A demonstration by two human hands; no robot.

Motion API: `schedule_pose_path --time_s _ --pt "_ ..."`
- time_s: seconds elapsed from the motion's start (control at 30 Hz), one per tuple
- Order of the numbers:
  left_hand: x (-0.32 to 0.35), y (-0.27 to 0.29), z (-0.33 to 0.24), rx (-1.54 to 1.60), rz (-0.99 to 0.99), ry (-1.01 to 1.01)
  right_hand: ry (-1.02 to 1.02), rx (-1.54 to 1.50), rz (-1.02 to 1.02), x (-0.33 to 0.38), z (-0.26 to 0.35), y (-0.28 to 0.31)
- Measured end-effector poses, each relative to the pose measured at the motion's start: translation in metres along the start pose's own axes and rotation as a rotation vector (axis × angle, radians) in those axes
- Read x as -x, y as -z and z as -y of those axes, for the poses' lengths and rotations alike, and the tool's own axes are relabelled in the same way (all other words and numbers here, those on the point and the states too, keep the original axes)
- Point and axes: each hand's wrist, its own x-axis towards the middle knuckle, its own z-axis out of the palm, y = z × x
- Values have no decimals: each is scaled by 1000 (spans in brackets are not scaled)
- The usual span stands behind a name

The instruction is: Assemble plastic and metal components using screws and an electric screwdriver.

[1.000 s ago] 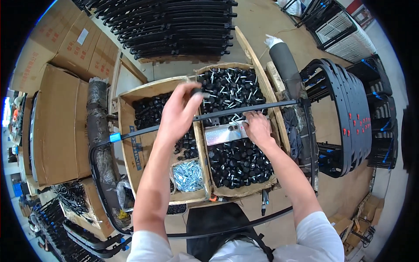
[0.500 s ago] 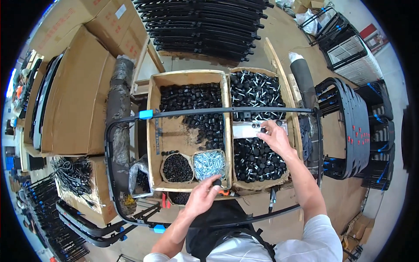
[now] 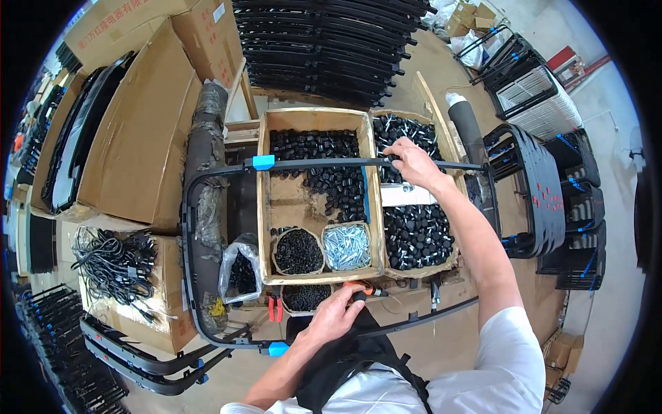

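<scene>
The far bar of the black frame runs from 9 to 3 o'clock, beneath the nearer right hand, fingers curled; I cannot tell whether they hold anything. At 7 o'clock from there, the left hand pinches a dark knob.

A white shirt with short sleeves is showing, a black strap crossing it beside a black apron.

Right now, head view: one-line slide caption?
Right hand at the far bar of a black frame crossing wooden bins of black parts; left hand beside an orange tool.
</scene>
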Motion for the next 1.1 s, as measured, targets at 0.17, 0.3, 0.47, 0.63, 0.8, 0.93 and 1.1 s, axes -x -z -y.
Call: schedule_pose_path --time_s 0.17,0.3,0.47,0.63,0.8,0.93,1.1 --pt "19 11 -1 -2 48 118 -27 121 -2 -11 1 -2" --pt "31 5 -5 -36 8 161 -61 250 -52 -21 4 -4" --pt "46 -21 -10 -16 -122 125 -69 271 -115 -25 4 -9" --pt "57 -57 -10 -80 -112 166 -50 184 -35 -22 -9 -4" --pt "60 -104 -15 -56 -58 156 -9 344 -45 -20 -12 -4" --pt "56 -132 -20 -108 32 145 -81 361 -48 -24 -18 -17" --pt "54 -143 -24 -217 65 -2 118 45 -222 -36 -32 -30"
